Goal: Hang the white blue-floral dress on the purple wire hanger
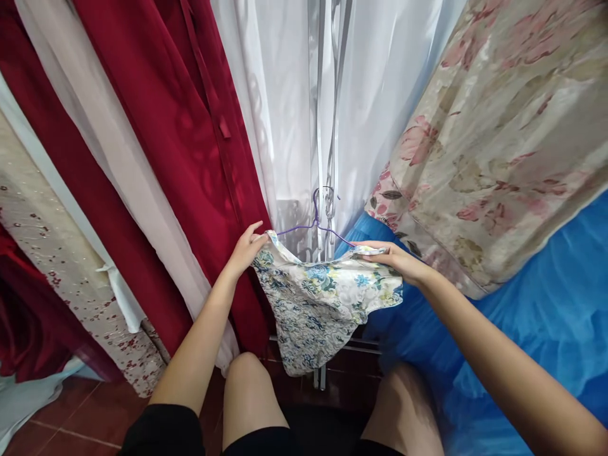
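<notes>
Two bare knees (pixel 254 399) sit closest to my camera, and just beyond them I see a floral sleeveless top (pixel 316 297) held up on a purple hanger (pixel 316 220), its arms running into the neckline and its hook upright before long white fabric (pixel 285 95). I cannot tell whether the hook hangs on anything. Both forearms (pixel 190 348) reach forward, converging. On my feed the left hand (pixel 244 254) has its fingers pinched on one shoulder, index raised; the right hand (pixel 392 258) grips the other shoulder, fingers nearly straight. Dark-red fabric (pixel 156 114) hangs left, blue ruffled fabric (pixel 532 323) right.
</notes>
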`<action>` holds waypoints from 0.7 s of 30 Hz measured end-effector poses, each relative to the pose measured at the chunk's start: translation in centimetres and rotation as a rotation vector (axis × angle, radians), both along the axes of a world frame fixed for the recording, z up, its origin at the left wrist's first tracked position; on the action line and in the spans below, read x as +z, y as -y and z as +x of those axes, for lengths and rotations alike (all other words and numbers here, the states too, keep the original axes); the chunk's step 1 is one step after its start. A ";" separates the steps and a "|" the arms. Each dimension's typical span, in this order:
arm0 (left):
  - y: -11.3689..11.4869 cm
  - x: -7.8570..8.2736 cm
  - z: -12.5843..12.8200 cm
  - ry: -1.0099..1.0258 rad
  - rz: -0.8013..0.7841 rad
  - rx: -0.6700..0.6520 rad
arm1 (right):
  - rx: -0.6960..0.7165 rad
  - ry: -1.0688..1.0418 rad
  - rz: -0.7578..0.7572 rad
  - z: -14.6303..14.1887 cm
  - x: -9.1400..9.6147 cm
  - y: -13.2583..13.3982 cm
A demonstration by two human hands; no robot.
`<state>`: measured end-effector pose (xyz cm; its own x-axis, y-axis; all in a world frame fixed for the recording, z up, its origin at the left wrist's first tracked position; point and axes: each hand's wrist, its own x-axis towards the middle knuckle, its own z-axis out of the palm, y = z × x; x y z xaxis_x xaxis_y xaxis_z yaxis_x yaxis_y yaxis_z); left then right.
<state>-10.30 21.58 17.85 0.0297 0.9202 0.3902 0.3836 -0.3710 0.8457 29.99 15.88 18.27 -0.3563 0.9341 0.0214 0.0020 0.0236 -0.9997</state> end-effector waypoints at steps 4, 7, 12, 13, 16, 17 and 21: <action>1.1 -0.6 -0.2 -0.262 0.084 0.190 | -0.179 0.029 0.117 1.4 -3.2 1.7; 1.9 -0.6 -0.2 -0.338 0.108 0.218 | -0.271 0.056 0.207 2.3 -4.2 2.9; 2.8 1.7 2.5 -0.241 0.271 -0.037 | -0.461 -0.155 0.236 1.8 -0.8 3.0; 2.8 2.0 3.1 -0.233 0.305 -0.050 | -0.501 -0.206 0.234 1.3 0.3 2.9; 1.9 1.8 3.5 -0.245 0.349 0.037 | -0.509 -0.271 0.279 -1.1 3.4 3.7; 1.5 1.2 3.3 -0.250 0.344 0.092 | -0.452 -0.241 0.318 -2.1 4.2 4.6; 0.7 -2.5 2.3 -0.162 0.199 0.268 | 0.187 0.116 0.503 -5.6 5.5 10.6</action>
<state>-8.05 20.92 15.33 -0.1262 0.8103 0.5723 0.6122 -0.3904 0.6877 24.42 5.31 23.74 -0.5418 0.7395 0.3995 0.0611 0.5087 -0.8588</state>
